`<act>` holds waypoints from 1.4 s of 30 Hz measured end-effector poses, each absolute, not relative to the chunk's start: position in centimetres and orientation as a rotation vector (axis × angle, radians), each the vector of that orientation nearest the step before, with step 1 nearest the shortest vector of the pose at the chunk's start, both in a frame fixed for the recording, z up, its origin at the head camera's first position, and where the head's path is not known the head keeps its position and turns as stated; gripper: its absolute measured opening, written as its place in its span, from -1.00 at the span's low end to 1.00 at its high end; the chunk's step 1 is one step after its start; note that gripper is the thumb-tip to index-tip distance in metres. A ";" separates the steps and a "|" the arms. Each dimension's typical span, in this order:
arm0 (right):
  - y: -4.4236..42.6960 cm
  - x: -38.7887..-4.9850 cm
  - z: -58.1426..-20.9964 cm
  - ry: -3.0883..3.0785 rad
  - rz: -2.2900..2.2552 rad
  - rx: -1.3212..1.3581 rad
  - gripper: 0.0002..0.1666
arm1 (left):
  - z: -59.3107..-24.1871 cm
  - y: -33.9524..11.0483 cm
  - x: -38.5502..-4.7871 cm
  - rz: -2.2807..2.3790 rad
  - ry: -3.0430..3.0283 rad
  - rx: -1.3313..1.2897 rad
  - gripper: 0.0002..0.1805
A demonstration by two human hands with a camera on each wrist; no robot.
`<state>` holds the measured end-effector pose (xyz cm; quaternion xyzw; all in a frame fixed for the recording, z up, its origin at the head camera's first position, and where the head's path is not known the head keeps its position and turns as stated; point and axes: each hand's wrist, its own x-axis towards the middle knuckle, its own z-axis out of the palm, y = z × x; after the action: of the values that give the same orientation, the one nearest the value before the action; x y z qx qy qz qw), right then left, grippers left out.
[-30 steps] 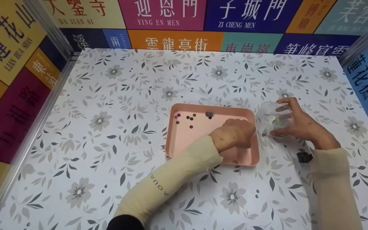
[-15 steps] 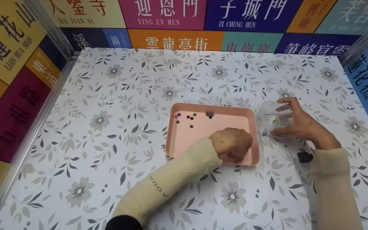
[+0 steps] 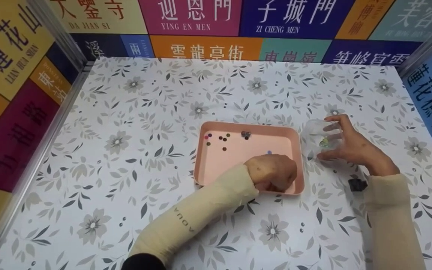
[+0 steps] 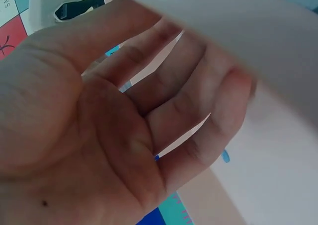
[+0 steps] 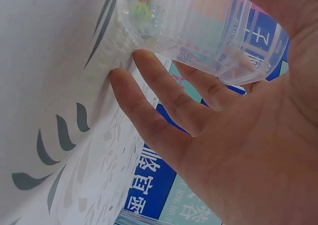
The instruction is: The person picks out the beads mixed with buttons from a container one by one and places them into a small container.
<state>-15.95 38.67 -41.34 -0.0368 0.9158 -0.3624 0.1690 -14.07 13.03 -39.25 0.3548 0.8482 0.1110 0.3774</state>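
In the head view my left hand (image 3: 272, 171) is low over the right part of the pink tray (image 3: 198, 161), its fingers bent downward. The left wrist view shows that hand (image 4: 124, 115) with curved fingers; a pale blurred edge hides some fingertips, so any bead between them cannot be made out. A blue bead (image 3: 269, 152) lies just beyond the knuckles. My right hand (image 3: 354, 146) curves thumb and fingers around a clear cup (image 3: 313, 129) right of the tray. Red and yellow-green pieces (image 5: 141, 9) show inside the cup (image 5: 198, 31).
Several small dark beads (image 3: 224, 139) are scattered at the tray's back left, and a small clump of beads (image 3: 246, 134) sits by its back wall. A black object (image 3: 357, 184) lies beside the right sleeve. Printed panels (image 3: 204, 47) stand behind the flowered table.
My left hand has come from the tray's right side toward its front, shifting slightly in the last half second. The blue bead now shows behind it. My right hand stays around the cup.
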 end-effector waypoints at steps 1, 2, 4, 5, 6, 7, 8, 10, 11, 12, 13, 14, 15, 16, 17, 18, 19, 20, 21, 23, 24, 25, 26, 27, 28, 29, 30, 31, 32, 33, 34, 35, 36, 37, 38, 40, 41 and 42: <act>38.7 -16.0 -41.3 2.600 -1.033 -0.100 0.34 | -39.3 13.0 -14.1 0.288 2.172 0.918 -0.64; 38.7 -16.0 -41.3 2.598 -1.034 -0.097 0.34 | -39.3 13.0 -14.1 0.291 2.176 0.924 -0.64; 38.7 -15.9 -41.3 2.597 -1.036 -0.094 0.34 | -39.4 13.0 -14.1 0.290 2.187 0.942 -0.64; 38.7 -15.9 -41.3 2.599 -1.032 -0.095 0.34 | -39.4 13.0 -14.1 0.287 2.191 0.946 -0.63; 38.7 -15.9 -41.3 2.599 -1.030 -0.097 0.34 | -39.5 13.0 -14.0 0.282 2.197 0.946 -0.63; 38.7 -15.9 -41.2 2.600 -1.028 -0.098 0.34 | -39.5 13.0 -14.0 0.277 2.201 0.944 -0.64; 38.7 -15.9 -41.2 2.600 -1.027 -0.101 0.34 | -39.5 13.0 -14.0 0.273 2.206 0.936 -0.64; 38.7 -15.8 -41.2 2.602 -1.025 -0.108 0.34 | -39.5 13.1 -14.0 0.256 2.216 0.931 -0.65; 38.7 -15.8 -41.2 2.602 -1.028 -0.114 0.34 | -39.5 13.1 -14.0 0.244 2.221 0.927 -0.66; 38.7 -15.8 -41.2 2.601 -1.033 -0.118 0.34 | -39.5 13.2 -14.0 0.230 2.225 0.923 -0.67; 38.7 -15.8 -41.2 2.605 -1.034 -0.123 0.34 | -39.5 13.2 -14.0 0.219 2.228 0.920 -0.68; 38.7 -15.8 -41.2 2.607 -1.037 -0.127 0.34 | -39.5 13.2 -14.0 0.203 2.232 0.919 -0.69; 38.7 -15.8 -41.2 2.609 -1.038 -0.129 0.34 | -39.5 13.2 -14.0 0.189 2.235 0.917 -0.70; 38.7 -15.8 -41.2 2.611 -1.040 -0.131 0.34 | -39.6 13.3 -14.0 0.176 2.237 0.914 -0.72; 38.6 -15.8 -41.2 2.613 -1.041 -0.132 0.35 | -39.6 13.3 -14.0 0.165 2.239 0.911 -0.73; 38.7 -15.8 -41.2 2.612 -1.042 -0.132 0.35 | -39.6 13.3 -14.0 0.159 2.238 0.912 -0.74; 38.7 -15.8 -41.2 2.611 -1.044 -0.131 0.35 | -39.6 13.3 -14.0 0.159 2.238 0.909 -0.75; 38.7 -15.8 -41.1 2.610 -1.045 -0.129 0.35 | -39.6 13.4 -14.0 0.159 2.237 0.909 -0.76; 38.7 -15.8 -41.1 2.610 -1.046 -0.129 0.35 | -39.6 13.4 -14.1 0.161 2.239 0.903 -0.76; 38.7 -15.8 -41.1 2.611 -1.045 -0.131 0.35 | -39.6 13.4 -14.1 0.164 2.241 0.902 -0.77; 38.7 -15.8 -41.1 2.609 -1.044 -0.129 0.35 | -39.6 13.4 -14.1 0.163 2.244 0.903 -0.78; 38.7 -15.8 -41.1 2.609 -1.041 -0.127 0.35 | -39.5 13.4 -14.0 0.160 2.249 0.900 -0.78; 38.7 -15.9 -41.2 2.609 -1.036 -0.125 0.36 | -39.5 13.4 -14.0 0.158 2.253 0.898 -0.79; 38.7 -15.9 -41.2 2.609 -1.034 -0.123 0.36 | -39.5 13.4 -14.0 0.157 2.255 0.897 -0.79; 38.7 -15.9 -41.2 2.609 -1.031 -0.121 0.35 | -39.5 13.3 -14.0 0.156 2.256 0.900 -0.80; 38.7 -15.9 -41.3 2.608 -1.029 -0.117 0.35 | -39.5 13.3 -14.0 0.158 2.257 0.901 -0.80; 38.7 -16.0 -41.3 2.608 -1.027 -0.114 0.35 | -39.5 13.2 -13.9 0.161 2.258 0.901 -0.80; 38.7 -16.0 -41.4 2.607 -1.026 -0.113 0.35 | -39.5 13.1 -13.9 0.167 2.260 0.903 -0.79; 38.7 -16.1 -41.4 2.605 -1.027 -0.110 0.35 | -39.4 13.1 -14.0 0.174 2.261 0.907 -0.79; 38.7 -16.1 -41.4 2.602 -1.027 -0.105 0.34 | -39.4 13.0 -14.0 0.179 2.263 0.913 -0.78; 38.7 -16.1 -41.4 2.598 -1.029 -0.102 0.35 | -39.4 12.9 -14.0 0.185 2.267 0.919 -0.76; 38.7 -16.1 -41.4 2.591 -1.030 -0.097 0.35 | -39.4 12.9 -14.0 0.188 2.272 0.931 -0.75; 38.6 -16.1 -41.4 2.585 -1.032 -0.093 0.35 | -39.4 12.9 -14.1 0.187 2.275 0.947 -0.73; 38.6 -16.1 -41.4 2.580 -1.035 -0.089 0.35 | -39.3 12.9 -14.2 0.188 2.282 0.964 -0.72; 38.6 -16.1 -41.3 2.579 -1.037 -0.085 0.35 | -39.3 12.8 -14.2 0.197 2.285 0.977 -0.70; 38.6 -16.0 -41.2 2.580 -1.046 -0.081 0.35 | -39.1 12.8 -14.3 0.210 2.295 0.992 -0.69; 38.6 -15.9 -41.2 2.582 -1.048 -0.080 0.35 | -39.0 12.9 -14.4 0.208 2.303 0.995 -0.70; 38.6 -15.9 -41.2 2.589 -1.049 -0.090 0.35 | -38.9 12.9 -14.4 0.204 2.312 0.994 -0.71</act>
<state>-15.86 38.62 -41.19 -0.0316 0.9125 -0.3697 0.1725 -14.37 12.91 -38.86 0.3752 0.8724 0.0769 0.3036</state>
